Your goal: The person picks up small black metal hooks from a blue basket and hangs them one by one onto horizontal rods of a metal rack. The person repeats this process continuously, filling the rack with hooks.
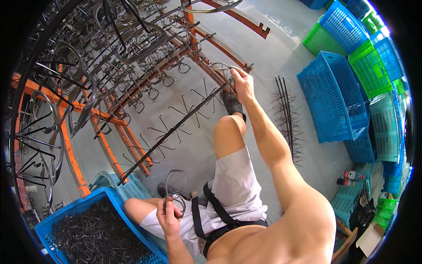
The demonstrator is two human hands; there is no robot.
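Observation:
My left hand point(169, 216) is in front of my lap, its fingers closed around shiny metal loop parts point(176, 184). Stretched far out, my right hand point(243, 84) pinches another metal loop part point(217, 67) beside the far end of a dark hook rod point(178, 124). This rod slants across in front of me, with thin bent hooks branching out along its length. Whether the right-hand part touches a hook is hidden by the fingers. A blue plastic crate point(113, 204) at my lower left is heaped with dark metal loop parts point(95, 231).
Orange metal racks point(72, 151) carry rods hung with many metal loops point(141, 82) at left. Bare hook rods point(286, 112) lie on the floor at right. Beyond them stand blue crates point(324, 99), green crates point(371, 67) and bottles point(354, 175).

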